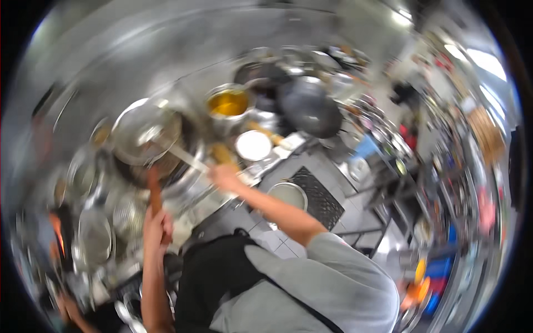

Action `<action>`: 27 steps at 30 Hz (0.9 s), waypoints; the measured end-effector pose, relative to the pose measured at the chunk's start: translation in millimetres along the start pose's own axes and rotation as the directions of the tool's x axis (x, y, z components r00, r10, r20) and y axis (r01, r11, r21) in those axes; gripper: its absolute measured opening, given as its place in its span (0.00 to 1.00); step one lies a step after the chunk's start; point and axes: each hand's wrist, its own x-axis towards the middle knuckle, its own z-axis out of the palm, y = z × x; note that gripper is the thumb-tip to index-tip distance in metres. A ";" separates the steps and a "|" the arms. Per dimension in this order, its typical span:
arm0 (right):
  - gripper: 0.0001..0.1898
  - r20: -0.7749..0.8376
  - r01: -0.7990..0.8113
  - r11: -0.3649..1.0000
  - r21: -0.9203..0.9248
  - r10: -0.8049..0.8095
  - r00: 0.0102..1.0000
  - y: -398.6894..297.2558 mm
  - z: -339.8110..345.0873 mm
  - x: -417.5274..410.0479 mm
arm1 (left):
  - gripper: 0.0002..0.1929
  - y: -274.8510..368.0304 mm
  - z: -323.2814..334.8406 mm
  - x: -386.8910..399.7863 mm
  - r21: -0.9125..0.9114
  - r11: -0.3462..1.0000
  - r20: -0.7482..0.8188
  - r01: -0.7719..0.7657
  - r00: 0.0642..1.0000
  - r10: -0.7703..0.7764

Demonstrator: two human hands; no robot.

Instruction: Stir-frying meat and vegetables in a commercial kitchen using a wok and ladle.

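Observation:
My left hand (158,229) is closed around a wooden handle (155,189). The handle reaches the near rim of a large, shiny, round metal pan (137,120), which looks like a wok. That pan sits over a dark, round stove opening (135,177), tilted as far as the blur shows. My right hand (224,177) grips the pale handle of a long utensil (189,159), probably a ladle. Its far end lies over the pan, too blurred to make out. What the pan holds cannot be told.
Right of the pan stand a metal pot of yellow liquid (228,104), a white round container (253,145) and a dark wok (312,108). A bucket (288,195) is on the tiled floor beside a black mat (318,197). At lower left, another person's hands (68,306) show near a flame (58,235).

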 end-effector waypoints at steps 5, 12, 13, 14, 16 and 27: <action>0.13 0.047 -0.236 0.818 0.524 0.249 0.967 -15.1 -26.4 -21.1 | 0.06 -24.6 15.5 -0.2 0.198 0.978 -0.170 -0.070 0.980 0.104; 0.20 0.635 -0.625 -0.452 0.636 -0.154 0.757 -62.8 13.9 -25.8 | 0.11 -48.7 15.5 16.2 0.067 0.992 -0.126 -0.106 0.985 0.114; 0.20 0.639 -0.628 -0.456 0.631 -0.155 0.754 -67.4 14.6 -25.7 | 0.11 -40.5 15.5 19.1 -0.026 0.999 -0.082 -0.039 0.996 0.036; 0.20 0.652 -0.623 -0.621 0.476 -0.226 0.724 -72.6 15.4 -26.2 | 0.11 -35.2 14.8 14.8 -0.132 0.991 -0.032 0.020 0.999 -0.024; 0.21 0.645 -0.577 -0.761 0.295 -0.287 0.708 -87.8 10.8 -25.5 | 0.12 -31.0 13.2 4.0 -0.192 0.980 -0.006 0.046 0.999 -0.048; 0.16 0.331 -0.406 0.761 0.506 0.263 0.906 -62.7 9.7 -13.8 | 0.09 -25.2 16.5 -16.2 -0.256 0.963 -0.007 0.083 0.996 -0.088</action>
